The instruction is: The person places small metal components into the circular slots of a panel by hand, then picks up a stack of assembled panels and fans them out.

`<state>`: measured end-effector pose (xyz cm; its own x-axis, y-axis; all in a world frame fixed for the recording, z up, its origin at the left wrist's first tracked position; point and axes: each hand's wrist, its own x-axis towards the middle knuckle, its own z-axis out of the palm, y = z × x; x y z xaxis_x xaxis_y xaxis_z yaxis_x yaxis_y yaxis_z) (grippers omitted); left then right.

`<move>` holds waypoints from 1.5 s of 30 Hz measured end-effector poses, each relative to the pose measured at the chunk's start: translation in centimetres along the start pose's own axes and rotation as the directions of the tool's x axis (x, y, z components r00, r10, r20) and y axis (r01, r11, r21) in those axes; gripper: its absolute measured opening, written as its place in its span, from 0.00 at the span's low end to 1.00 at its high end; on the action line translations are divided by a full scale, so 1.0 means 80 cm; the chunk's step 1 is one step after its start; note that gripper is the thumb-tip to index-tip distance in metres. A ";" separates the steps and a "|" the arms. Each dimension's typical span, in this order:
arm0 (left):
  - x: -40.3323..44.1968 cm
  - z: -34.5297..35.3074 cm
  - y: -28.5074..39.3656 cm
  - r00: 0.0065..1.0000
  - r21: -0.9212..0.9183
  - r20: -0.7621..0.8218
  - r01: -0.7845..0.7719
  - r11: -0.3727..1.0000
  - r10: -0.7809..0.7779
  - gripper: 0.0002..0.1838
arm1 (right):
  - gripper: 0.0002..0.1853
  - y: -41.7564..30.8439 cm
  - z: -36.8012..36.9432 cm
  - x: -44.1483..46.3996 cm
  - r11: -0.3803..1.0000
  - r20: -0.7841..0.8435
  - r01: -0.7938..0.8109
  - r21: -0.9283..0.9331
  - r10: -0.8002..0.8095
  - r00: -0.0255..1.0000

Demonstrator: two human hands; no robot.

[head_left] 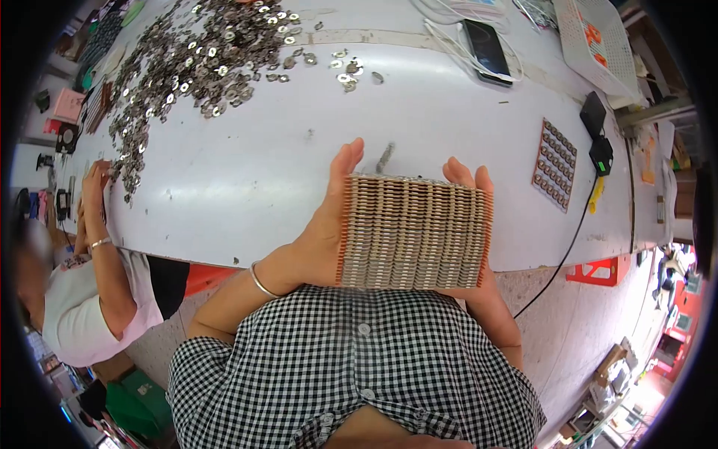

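A thick stack of thin brown-edged panels (pixel 415 232), with rows of metal pieces between the layers, is held up in front of my chest at the table's near edge. My left hand (pixel 321 236) presses against its left side, fingers pointing up past the far edge. On the opposite side my right hand (pixel 482 288) grips the stack, partly hidden behind it, with fingertips showing above. Both hands are closed on the stack. Farther right, a single brown panel (pixel 554 165) carrying rows of round metal pieces lies flat on the table.
A large pile of small metal pieces (pixel 217 56) covers the far left of the white table (pixel 262 165). A phone (pixel 486 51) with a white cable, a white basket (pixel 598 52) and black adapters (pixel 598 142) lie rightward. A co-worker's hand (pixel 96 179) is at left.
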<state>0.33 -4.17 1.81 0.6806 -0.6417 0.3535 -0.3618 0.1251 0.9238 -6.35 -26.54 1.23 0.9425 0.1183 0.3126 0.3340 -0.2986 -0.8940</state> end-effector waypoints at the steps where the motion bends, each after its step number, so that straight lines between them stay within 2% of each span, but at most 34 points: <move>1: 0.002 0.000 0.002 1.000 -0.013 0.005 -0.002 1.000 0.002 0.82 | 0.82 0.002 -0.001 -0.001 1.000 0.003 0.015 -0.002 -0.015 1.000; 5: -0.002 -0.003 0.004 1.000 0.036 -0.007 -0.014 0.999 0.015 0.75 | 0.82 0.002 0.000 -0.003 0.999 -0.025 -0.028 0.035 0.029 0.999; 8: -0.005 0.002 0.004 0.999 -0.072 -0.047 0.023 0.997 -0.026 0.72 | 0.81 0.002 0.002 -0.005 0.998 -0.053 -0.052 0.037 0.054 0.997; 12: -0.011 0.005 -0.005 0.994 -0.137 -0.060 0.084 0.987 -0.093 0.71 | 0.74 -0.002 0.002 -0.004 0.998 -0.058 -0.034 -0.044 0.031 0.998; 18: -0.009 0.001 -0.002 0.990 -0.111 -0.080 0.103 0.988 -0.112 0.65 | 0.61 -0.013 0.014 -0.003 0.973 -0.140 -0.082 0.217 0.114 0.983; 23: -0.016 0.005 -0.013 0.976 -0.129 -0.120 0.167 0.977 -0.182 0.60 | 0.55 -0.013 0.010 -0.001 0.982 -0.120 -0.075 0.175 0.097 0.988; 25: -0.014 0.000 -0.007 0.984 -0.087 -0.094 0.146 0.985 -0.154 0.58 | 0.53 -0.013 0.010 -0.001 0.981 -0.122 -0.078 0.179 0.101 0.987; 28: -0.010 -0.006 -0.006 0.994 0.082 -0.085 0.079 0.994 -0.072 0.55 | 0.49 -0.012 0.012 -0.001 0.969 -0.141 -0.073 0.238 0.109 0.984; 31: -0.010 -0.005 -0.008 0.994 0.045 -0.089 0.062 0.997 -0.057 0.54 | 0.44 -0.008 0.010 0.001 0.969 -0.135 -0.028 0.244 0.063 0.989; 34: -0.009 -0.008 -0.009 0.996 0.162 -0.087 0.025 0.986 -0.011 0.54 | 0.41 -0.001 0.009 -0.002 0.967 -0.139 -0.074 0.245 0.111 0.984; 37: -0.009 -0.008 -0.010 0.996 0.170 -0.090 0.005 0.985 0.011 0.55 | 0.39 0.001 0.011 -0.003 0.963 -0.159 -0.134 0.235 0.174 0.972; 40: -0.012 -0.008 -0.003 0.988 0.057 -0.091 0.130 0.990 -0.124 0.56 | 0.36 -0.001 0.012 0.000 0.964 -0.160 -0.160 0.214 0.196 0.967; 42: -0.020 -0.005 -0.006 0.953 -0.068 -0.114 0.273 0.960 -0.279 0.57 | 0.34 -0.001 0.010 0.001 0.965 -0.147 -0.184 0.188 0.212 0.966; 44: -0.022 -0.004 -0.004 0.949 -0.112 -0.135 0.271 0.956 -0.285 0.57 | 0.33 -0.002 0.013 0.002 0.954 -0.158 -0.192 0.228 0.231 0.960; 45: -0.020 -0.005 0.000 0.966 -0.090 -0.149 0.200 0.976 -0.212 0.56 | 0.32 -0.003 0.014 0.003 0.954 -0.159 -0.182 0.238 0.223 0.962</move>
<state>-0.51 -2.83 1.35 0.8291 -0.5335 0.1672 -0.1591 0.0615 0.9853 -6.25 -25.39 1.15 0.9829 -0.1037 0.1523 0.1443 -0.0806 -0.9862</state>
